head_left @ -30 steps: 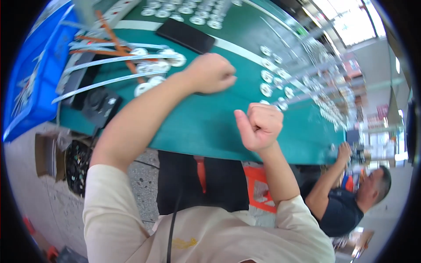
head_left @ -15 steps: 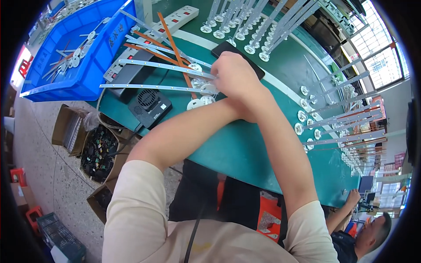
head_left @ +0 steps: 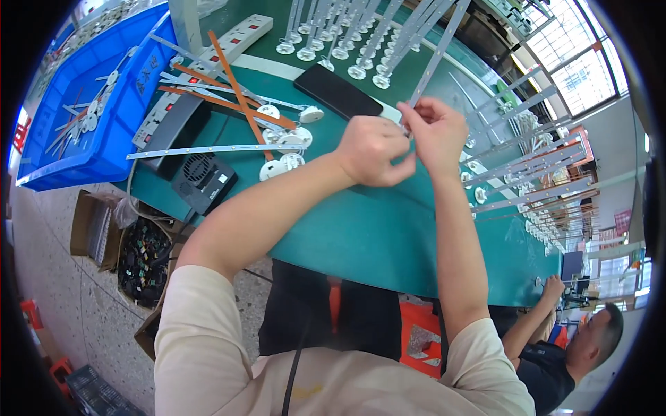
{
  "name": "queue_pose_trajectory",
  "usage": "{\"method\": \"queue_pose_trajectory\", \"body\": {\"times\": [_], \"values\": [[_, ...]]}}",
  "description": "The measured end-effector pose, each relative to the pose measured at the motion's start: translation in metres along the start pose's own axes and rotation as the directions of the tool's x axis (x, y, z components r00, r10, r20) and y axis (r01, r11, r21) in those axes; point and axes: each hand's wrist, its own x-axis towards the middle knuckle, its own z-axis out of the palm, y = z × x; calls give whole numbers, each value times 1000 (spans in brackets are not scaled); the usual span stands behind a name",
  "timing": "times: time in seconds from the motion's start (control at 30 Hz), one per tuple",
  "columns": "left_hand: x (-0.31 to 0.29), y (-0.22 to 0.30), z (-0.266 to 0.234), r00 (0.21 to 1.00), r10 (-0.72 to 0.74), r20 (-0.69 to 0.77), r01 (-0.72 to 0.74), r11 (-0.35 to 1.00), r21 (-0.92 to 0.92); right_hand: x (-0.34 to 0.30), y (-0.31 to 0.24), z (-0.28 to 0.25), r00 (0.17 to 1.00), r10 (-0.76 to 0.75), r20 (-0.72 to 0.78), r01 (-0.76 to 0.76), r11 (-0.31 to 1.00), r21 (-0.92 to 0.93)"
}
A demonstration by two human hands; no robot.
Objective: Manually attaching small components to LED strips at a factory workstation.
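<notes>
An LED strip (head_left: 438,59) stands upright from between my hands, its lower end hidden by the fingers. My right hand (head_left: 442,132) pinches this strip near the bottom. Just left of it, my left hand (head_left: 374,151) is closed, its fingertips meeting the same lower end. A black phone (head_left: 338,91) lies flat on the green table behind my left hand. To the left, another LED strip (head_left: 215,150) lies by several white round bases (head_left: 281,163) and crossed orange strips (head_left: 232,73).
Rows of upright strips on round bases (head_left: 357,71) stand at the back; more (head_left: 534,197) line the right. At left are a blue bin (head_left: 149,90), a power strip (head_left: 239,38) and a black fan device (head_left: 203,182). A co-worker (head_left: 555,353) sits at the lower right.
My hands have uncrossed and moved right, bringing one LED strip from the left pile to upright. The view has shifted, and the phone is less covered.
</notes>
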Motion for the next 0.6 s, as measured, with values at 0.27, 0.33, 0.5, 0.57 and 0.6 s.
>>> {"method": "queue_pose_trajectory", "body": {"times": [0.27,0.33,0.5,0.57,0.6], "values": [[-10,0,3,904,-346,251,346,937,47,-44,30,-23,987,161,10,-161,976,146],[-14,-3,3,851,-300,432,318,947,31,-53,26,-27,979,203,22,-203,957,209],[-8,0,1,569,-386,726,546,838,18,-76,14,-36,980,186,74,-199,951,237],[-5,-1,-1,517,-312,797,507,862,9,-80,16,-36,979,185,88,-202,942,268],[-6,-2,0,525,-293,799,565,822,-70,-81,20,-38,978,189,88,-206,943,262]]}}
